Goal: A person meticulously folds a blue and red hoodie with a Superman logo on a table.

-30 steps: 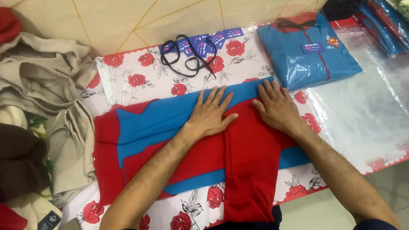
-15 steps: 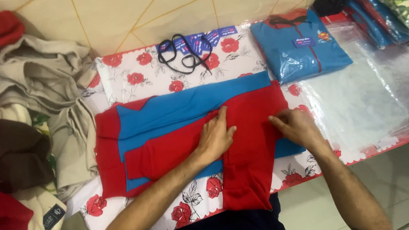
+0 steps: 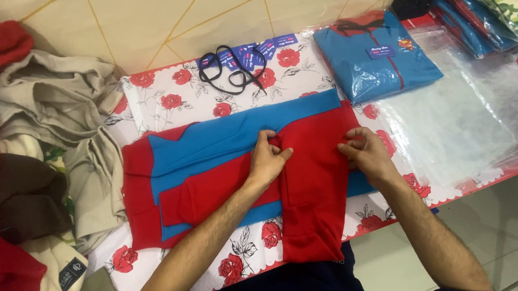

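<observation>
A red and blue garment lies partly folded on a table covered with a white cloth printed with red roses. A red panel of it hangs over the near table edge. My left hand pinches the left edge of that red panel near its top. My right hand grips the panel's right edge. Both hands rest on the fabric.
A folded blue garment in a clear bag lies at the back right, beside a stack of empty clear plastic bags. A black cord and blue tags lie at the back. Piles of grey, red and brown clothes fill the left.
My hands were flat on the garment a second ago. They have since drawn nearer and closed on the two side edges of the red panel.
</observation>
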